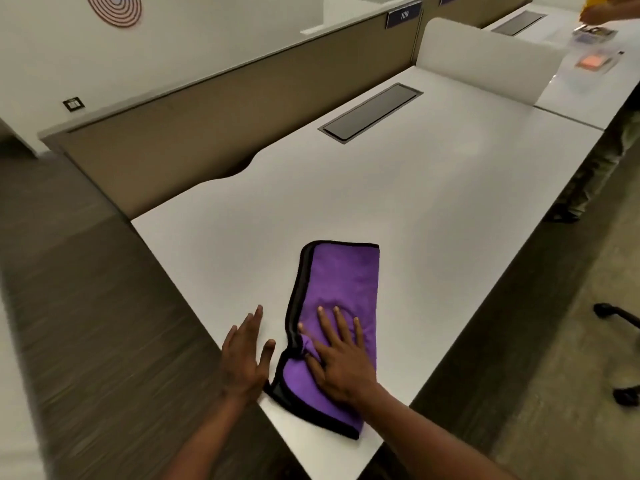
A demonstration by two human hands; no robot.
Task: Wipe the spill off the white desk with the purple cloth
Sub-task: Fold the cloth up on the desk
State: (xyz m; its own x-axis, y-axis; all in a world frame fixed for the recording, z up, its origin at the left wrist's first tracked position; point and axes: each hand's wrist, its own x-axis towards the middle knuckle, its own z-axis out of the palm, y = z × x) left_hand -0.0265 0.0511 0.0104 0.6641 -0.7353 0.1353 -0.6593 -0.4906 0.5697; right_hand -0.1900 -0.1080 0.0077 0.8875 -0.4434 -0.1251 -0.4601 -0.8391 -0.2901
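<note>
A purple cloth (pixel 341 282) with a black border lies folded on the white desk (pixel 398 188), near its front left corner. My right hand (pixel 341 358) presses flat on the cloth's near half with fingers spread and straight; the cloth bunches a little under the thumb. My left hand (pixel 244 355) rests flat on the bare desk just left of the cloth, fingers straight, holding nothing. No spill is plainly visible on the desk surface.
A dark rectangular cable hatch (pixel 370 112) is set into the desk's far side. A white divider panel (pixel 485 53) stands at the right. Beyond it another person's hand (pixel 599 12) reaches over the neighbouring desk, where clear plastic items (pixel 592 57) lie. A chair base (pixel 620 317) stands on the floor at right.
</note>
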